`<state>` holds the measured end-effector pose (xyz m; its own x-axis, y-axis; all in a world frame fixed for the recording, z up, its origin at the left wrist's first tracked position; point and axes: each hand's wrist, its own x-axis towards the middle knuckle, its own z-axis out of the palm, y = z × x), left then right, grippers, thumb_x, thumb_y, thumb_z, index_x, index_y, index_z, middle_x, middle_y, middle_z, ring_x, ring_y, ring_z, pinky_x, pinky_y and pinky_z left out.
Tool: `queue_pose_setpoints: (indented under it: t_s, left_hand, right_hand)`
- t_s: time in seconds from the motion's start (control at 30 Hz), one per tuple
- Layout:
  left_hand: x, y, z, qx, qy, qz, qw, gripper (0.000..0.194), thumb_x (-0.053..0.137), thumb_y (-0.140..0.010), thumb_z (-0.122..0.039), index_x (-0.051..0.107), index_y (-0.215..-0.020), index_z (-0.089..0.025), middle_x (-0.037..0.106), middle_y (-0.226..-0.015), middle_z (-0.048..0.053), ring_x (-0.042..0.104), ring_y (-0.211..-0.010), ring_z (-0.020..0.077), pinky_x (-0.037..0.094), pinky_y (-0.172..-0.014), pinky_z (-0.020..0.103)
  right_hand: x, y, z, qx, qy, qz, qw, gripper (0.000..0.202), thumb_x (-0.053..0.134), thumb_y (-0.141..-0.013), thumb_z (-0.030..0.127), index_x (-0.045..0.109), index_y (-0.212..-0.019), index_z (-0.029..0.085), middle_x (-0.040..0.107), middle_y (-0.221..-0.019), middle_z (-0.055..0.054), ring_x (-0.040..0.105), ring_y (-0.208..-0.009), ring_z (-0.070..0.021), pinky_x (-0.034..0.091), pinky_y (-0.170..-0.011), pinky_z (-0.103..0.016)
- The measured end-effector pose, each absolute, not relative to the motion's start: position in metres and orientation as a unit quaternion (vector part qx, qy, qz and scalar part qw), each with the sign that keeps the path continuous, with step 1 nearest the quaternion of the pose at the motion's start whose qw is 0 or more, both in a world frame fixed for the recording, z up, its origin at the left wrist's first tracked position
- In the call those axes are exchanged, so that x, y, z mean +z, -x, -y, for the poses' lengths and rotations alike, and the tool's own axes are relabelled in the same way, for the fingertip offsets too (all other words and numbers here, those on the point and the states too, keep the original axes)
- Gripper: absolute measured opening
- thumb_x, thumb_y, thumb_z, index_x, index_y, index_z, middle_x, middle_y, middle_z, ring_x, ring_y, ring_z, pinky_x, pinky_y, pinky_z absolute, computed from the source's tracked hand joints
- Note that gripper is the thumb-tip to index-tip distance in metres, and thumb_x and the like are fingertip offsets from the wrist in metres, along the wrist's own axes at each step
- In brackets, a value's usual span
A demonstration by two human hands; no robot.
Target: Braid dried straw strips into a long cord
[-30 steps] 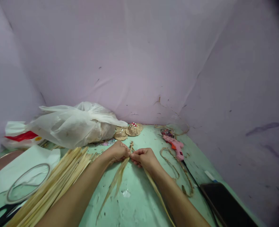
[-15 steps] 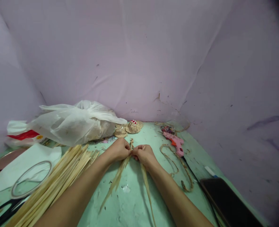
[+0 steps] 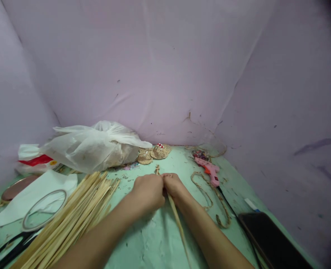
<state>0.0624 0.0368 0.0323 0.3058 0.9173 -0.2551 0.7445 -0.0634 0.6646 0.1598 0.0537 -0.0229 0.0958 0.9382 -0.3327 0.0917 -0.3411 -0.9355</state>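
Observation:
Both my hands meet over the green tabletop at a short braid of dried leaf strips (image 3: pixel 157 169), whose knotted end sticks out beyond my fingers. My left hand (image 3: pixel 150 189) is closed, back toward me, and covers most of what it grips at the braid. Touching it, my right hand (image 3: pixel 174 184) pinches the near end of the braid. A long pale dried leaf strip (image 3: pixel 179 225) trails from under the right hand toward the table's front edge.
At left lie a bundle of dried leaf strips (image 3: pixel 78 213), black-handled scissors (image 3: pixel 11 246), a tape ring (image 3: pixel 27 220) and a tied white plastic bag (image 3: pixel 92 149). Small woven hats (image 3: pixel 160 152) sit behind. A pink glue gun (image 3: pixel 210 171), twisted cord (image 3: pixel 224 220) and phone (image 3: pixel 269 239) are right.
My left hand has turned over and come nearer, its knuckles now covering the grip. The frayed strip that hung below it is out of sight. The view has shifted slightly.

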Motion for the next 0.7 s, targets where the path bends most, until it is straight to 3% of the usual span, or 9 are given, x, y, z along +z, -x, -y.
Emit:
queue_pose_setpoints:
  t_s: [0.1,0.23,0.33,0.43,0.53,0.7]
  left_hand:
    - [0.037,-0.044,-0.059,0.144,-0.678,-0.644,0.323,0.011,0.053,-0.060,-0.020,0.051,-0.051,-0.015,0.046,-0.043,0.002,0.045,-0.043,0.0130,0.028,-0.043,0.023]
    - [0.025,-0.040,-0.076,0.207,-0.519,-0.650,0.515,0.011,0.044,-0.067,-0.017,0.054,-0.070,-0.013,0.052,-0.049,0.000,0.035,-0.033,0.0061,0.020,-0.034,0.019]
    - [0.008,-0.047,-0.077,0.157,-0.473,-0.579,0.646,0.015,0.043,-0.069,-0.019,0.053,-0.062,-0.010,0.052,-0.049,0.002,0.036,-0.034,0.0040,0.018,-0.033,0.017]
    - [-0.004,-0.048,-0.080,0.133,-0.473,-0.539,0.684,0.017,0.048,-0.066,-0.023,0.049,-0.055,-0.011,0.047,-0.045,-0.001,0.034,-0.032,0.0029,0.017,-0.032,0.015]
    - [-0.008,-0.044,-0.086,0.127,-0.496,-0.533,0.673,0.016,0.053,-0.060,-0.022,0.043,-0.050,-0.013,0.040,-0.040,-0.005,0.028,-0.030,0.0021,0.013,-0.031,0.015]
    - [-0.006,-0.043,-0.087,0.113,-0.558,-0.566,0.597,0.006,0.048,-0.056,-0.017,0.047,-0.050,-0.014,0.035,-0.036,-0.006,0.026,-0.028,0.0038,0.012,-0.031,0.018]
  right_hand:
    - [-0.020,-0.161,-0.053,0.603,0.581,0.357,0.414,0.012,0.041,-0.051,0.005,0.046,-0.049,0.016,0.044,-0.038,0.003,0.038,-0.033,-0.0073,0.031,-0.037,-0.019]
    - [-0.020,-0.162,-0.054,0.624,0.570,0.341,0.412,0.012,0.043,-0.052,0.005,0.047,-0.048,0.015,0.046,-0.038,0.003,0.039,-0.032,-0.0070,0.032,-0.036,-0.019]
    - [-0.021,-0.162,-0.056,0.616,0.569,0.369,0.401,0.012,0.043,-0.053,0.006,0.046,-0.046,0.015,0.046,-0.037,0.003,0.038,-0.032,-0.0068,0.031,-0.036,-0.019]
    - [-0.023,-0.165,-0.058,0.602,0.573,0.400,0.386,0.012,0.043,-0.053,0.006,0.046,-0.047,0.016,0.046,-0.035,0.004,0.037,-0.032,-0.0066,0.028,-0.035,-0.019]
    - [-0.026,-0.172,-0.060,0.544,0.591,0.485,0.345,0.009,0.044,-0.056,0.008,0.049,-0.051,0.015,0.045,-0.037,0.005,0.034,-0.032,-0.0058,0.025,-0.036,-0.019]
    - [-0.033,-0.183,-0.059,0.298,0.568,0.712,0.284,0.012,0.045,-0.065,0.016,0.057,-0.063,0.015,0.056,-0.052,0.001,0.043,-0.047,-0.0078,0.028,-0.047,-0.019]
